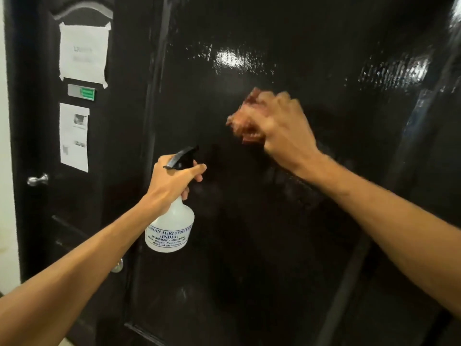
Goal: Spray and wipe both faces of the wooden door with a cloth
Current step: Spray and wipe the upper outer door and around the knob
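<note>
1. The wooden door (249, 245) is filling the middle and right of the view. It is dark and glossy and is standing close in front of the person.
2. Wet streaks are glinting on its upper part in 2 patches, 1 near the middle (230, 57) and 1 toward the right (394, 71).
3. The cloth (243, 121), reddish-brown and blurred, is lying bunched against the door face, just below the middle glint.
4. The right hand (282, 128) is gripping the cloth with its fingers curled round it and is pressing it onto the door. The hand is blurring too.
5. The left hand (169, 181), lower and to the left of the cloth, is gripping the neck of a spray bottle (172, 228) with its fingers wrapped round it. 1 finger is reaching forward under the black trigger head (183, 157); I cannot tell whether it is squeezing.
6. The bottle is translucent white with blue print. It is hanging upright below the fist, with the nozzle pointing right, toward the door.
7. A round metal knob (117, 265) is showing at the door's left edge, just under the left forearm.
8. Farther left, a second dark door (37, 121) is carrying 2 taped paper sheets, 1 upper (83, 52) and 1 lower (74, 137), with a small plate (81, 91) bearing a green patch between them.
9. A silver door knob (38, 180) is sticking out below the lower sheet.
10. A pale wall strip (5, 196) is running down the far left.
</note>
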Tool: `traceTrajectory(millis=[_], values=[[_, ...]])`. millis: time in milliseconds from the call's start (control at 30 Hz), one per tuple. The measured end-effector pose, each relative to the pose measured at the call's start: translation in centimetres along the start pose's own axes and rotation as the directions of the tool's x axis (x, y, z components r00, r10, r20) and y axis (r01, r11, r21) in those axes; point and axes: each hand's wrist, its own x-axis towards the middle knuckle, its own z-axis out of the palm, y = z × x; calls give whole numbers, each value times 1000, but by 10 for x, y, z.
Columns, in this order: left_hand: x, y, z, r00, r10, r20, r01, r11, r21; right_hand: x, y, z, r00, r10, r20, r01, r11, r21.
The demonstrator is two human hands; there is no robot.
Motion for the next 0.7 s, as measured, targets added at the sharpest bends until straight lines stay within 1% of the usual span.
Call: traceTrajectory(millis=[33,67,100,167,200,233,267,300,333,367,400,433,467,500,533,567,600,633,667,700], values=[[-3,0,8,1000,-3,-1,3,1000,2,0,16,-9,994,106,-40,-106,994,15],[-6,-1,12,1000,-4,1,4,1000,8,-4,19,-9,990,131,-49,-130,991,26],[-11,-3,21,1000,-5,16,4,1000,6,-22,15,-5,994,100,-34,-99,995,31],[-21,-5,35,999,-2,36,2,1000,-7,-73,-10,12,994,-105,12,104,993,61],[-27,-3,47,998,-4,56,4,1000,-10,-103,-17,15,976,-211,51,209,977,53],[-30,-2,52,998,-10,66,11,1000,-11,-119,-20,17,950,-290,115,287,957,36],[-35,2,60,996,-12,89,13,1000,-14,-127,-8,14,933,-323,155,327,945,3],[-38,4,65,994,-11,109,14,1000,-18,-121,7,9,947,-293,130,298,954,-21],[-42,5,71,992,-10,127,13,1000,-24,-112,25,2,979,-184,91,188,981,-36],[-45,6,75,991,-9,133,13,1000,-27,-98,41,-10,998,-46,47,47,999,-26],[-49,6,82,990,-11,142,15,999,-33,-91,58,-16,996,94,-9,-94,995,-28],[-53,6,85,989,-12,144,18,999,-39,-86,64,-22,981,191,-44,-191,982,-7],[-56,7,91,988,-12,153,19,999,-43,-93,64,-21,974,218,-65,-218,976,11],[-59,9,100,987,-12,163,19,999,-44,-109,60,-18,979,190,-72,-189,982,26],[-61,9,104,987,-12,161,19,999,-40,-129,46,-8,994,92,-55,-89,995,52],[-64,10,109,987,-12,158,18,999,-35,-155,29,-1,999,-38,-8,39,997,69],[-66,10,112,987,-19,157,24,999,-32,-179,13,5,986,-162,50,158,985,71],[-70,10,116,986,-31,163,37,999,-32,-198,4,5,967,-219,128,211,975,72],[-72,10,118,984,-41,171,47,998,-31,-203,6,6,959,-231,165,222,973,68],[-76,10,121,982,-45,182,51,998,-30,-199,19,3,971,-196,137,189,980,61]])
